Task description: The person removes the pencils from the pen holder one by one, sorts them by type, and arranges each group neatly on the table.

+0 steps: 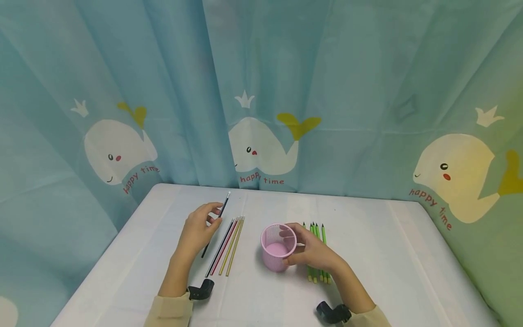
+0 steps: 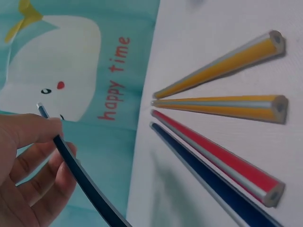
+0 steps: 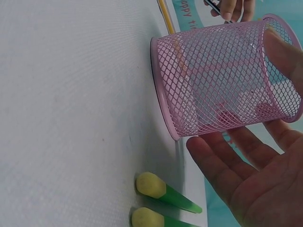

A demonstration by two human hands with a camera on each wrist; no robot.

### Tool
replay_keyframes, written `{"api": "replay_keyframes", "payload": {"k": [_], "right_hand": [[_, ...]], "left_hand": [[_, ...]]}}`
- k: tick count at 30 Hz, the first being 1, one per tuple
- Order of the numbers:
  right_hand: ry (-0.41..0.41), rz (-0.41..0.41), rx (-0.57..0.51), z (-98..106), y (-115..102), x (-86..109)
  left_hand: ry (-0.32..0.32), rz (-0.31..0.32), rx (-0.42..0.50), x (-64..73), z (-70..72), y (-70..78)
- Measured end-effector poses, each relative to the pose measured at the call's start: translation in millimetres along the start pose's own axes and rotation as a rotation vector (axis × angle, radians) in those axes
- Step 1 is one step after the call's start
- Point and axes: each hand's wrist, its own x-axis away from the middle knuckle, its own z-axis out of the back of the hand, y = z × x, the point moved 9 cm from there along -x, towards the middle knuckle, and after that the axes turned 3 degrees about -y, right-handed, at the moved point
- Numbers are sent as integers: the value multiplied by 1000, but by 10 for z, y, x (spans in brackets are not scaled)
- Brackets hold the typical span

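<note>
My left hand (image 1: pixel 198 230) pinches a dark blue-and-silver striped pencil (image 2: pixel 87 182) between thumb and fingers, held slanted above the left side of the table. Beside it lie a second dark pencil (image 1: pixel 217 250), a red pencil (image 2: pixel 227 156) and two yellow pencils (image 2: pixel 222 106), fanned out side by side. A pink mesh pen cup (image 3: pixel 213 80) is gripped by my right hand (image 1: pixel 312 250), thumb on the near side and fingers on the far side of its rim. No pencils show inside the cup. Under and beside the right hand lie several green pencils (image 1: pixel 324 236).
All of this is on a white-covered table (image 1: pixel 376 263). Behind it hangs a blue-green curtain (image 1: pixel 359 91) printed with whales, meeting the table's back edge. Black wrist cameras sit on both wrists.
</note>
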Motion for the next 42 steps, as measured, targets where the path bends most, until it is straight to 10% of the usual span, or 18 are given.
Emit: {"api": "replay_keyframes", "payload": {"k": [24, 42], "right_hand": [[1, 0, -5, 7, 136, -6], [-16, 13, -26, 34, 258, -45]], "left_hand": [[-287, 140, -11, 107, -357, -282], [-345, 198, -95, 135, -522, -382]]}}
